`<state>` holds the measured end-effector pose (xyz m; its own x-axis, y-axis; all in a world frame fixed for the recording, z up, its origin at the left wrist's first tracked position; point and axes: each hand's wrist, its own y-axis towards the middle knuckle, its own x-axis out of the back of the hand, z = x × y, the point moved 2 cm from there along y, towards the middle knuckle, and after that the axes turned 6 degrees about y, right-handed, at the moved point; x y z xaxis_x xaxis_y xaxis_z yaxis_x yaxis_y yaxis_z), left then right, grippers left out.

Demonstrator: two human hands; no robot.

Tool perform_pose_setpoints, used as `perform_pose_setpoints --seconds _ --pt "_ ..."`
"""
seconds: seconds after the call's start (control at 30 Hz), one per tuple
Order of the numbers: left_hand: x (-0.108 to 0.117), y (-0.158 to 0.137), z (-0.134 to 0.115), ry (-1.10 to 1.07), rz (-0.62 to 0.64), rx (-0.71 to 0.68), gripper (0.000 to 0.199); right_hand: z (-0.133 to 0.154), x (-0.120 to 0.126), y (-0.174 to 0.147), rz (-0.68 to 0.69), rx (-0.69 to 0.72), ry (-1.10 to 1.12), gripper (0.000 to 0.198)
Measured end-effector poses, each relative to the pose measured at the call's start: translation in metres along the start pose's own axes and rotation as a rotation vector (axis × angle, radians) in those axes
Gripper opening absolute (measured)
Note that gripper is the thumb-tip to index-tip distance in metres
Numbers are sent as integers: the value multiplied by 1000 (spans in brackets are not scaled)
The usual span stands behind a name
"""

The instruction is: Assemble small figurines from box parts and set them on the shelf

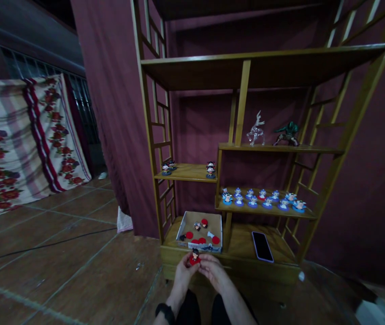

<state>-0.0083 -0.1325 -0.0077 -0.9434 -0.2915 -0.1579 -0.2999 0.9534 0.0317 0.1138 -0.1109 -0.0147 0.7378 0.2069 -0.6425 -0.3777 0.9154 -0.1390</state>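
Note:
A small black-haired figurine on a red base (195, 256) is held between my two hands, just in front of the open box. My left hand (183, 270) has its fingers closed on the figurine's left side. Fingers of my right hand (211, 268) pinch the base from the right. Behind them sits a shallow cardboard box (183, 224) on the bottom shelf. Inside it lie several red discs and a few small figurines, among them a figurine (197, 226) near the middle and a red-topped piece (205, 223) beside it.
The wooden shelf unit (243, 97) holds dark-haired figurines (165, 169) at left, several blue-and-white figurines (252, 201) at right, a clear deer (256, 129) and a green figure (289, 132) above. A phone (262, 246) lies on the bottom shelf. A cable (46, 243) crosses the floor.

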Motion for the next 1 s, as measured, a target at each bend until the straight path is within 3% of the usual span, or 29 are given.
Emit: perform_pose_setpoints --seconds 0.3,0.53,0.77,0.9,1.0 --pt "4 1 -16 243 -97 -101 42 -6 6 6 -32 -82 11 42" --pt "10 12 -71 295 -129 -140 35 -6 10 6 -103 -85 -10 38" --pt "7 23 -123 219 -45 -141 36 -3 8 4 -108 -96 14 36" --pt "7 27 -150 307 -134 -305 45 1 5 -5 -75 -78 40 36" --pt "5 22 -169 521 -237 -440 44 5 1 -12 -54 -67 34 34"
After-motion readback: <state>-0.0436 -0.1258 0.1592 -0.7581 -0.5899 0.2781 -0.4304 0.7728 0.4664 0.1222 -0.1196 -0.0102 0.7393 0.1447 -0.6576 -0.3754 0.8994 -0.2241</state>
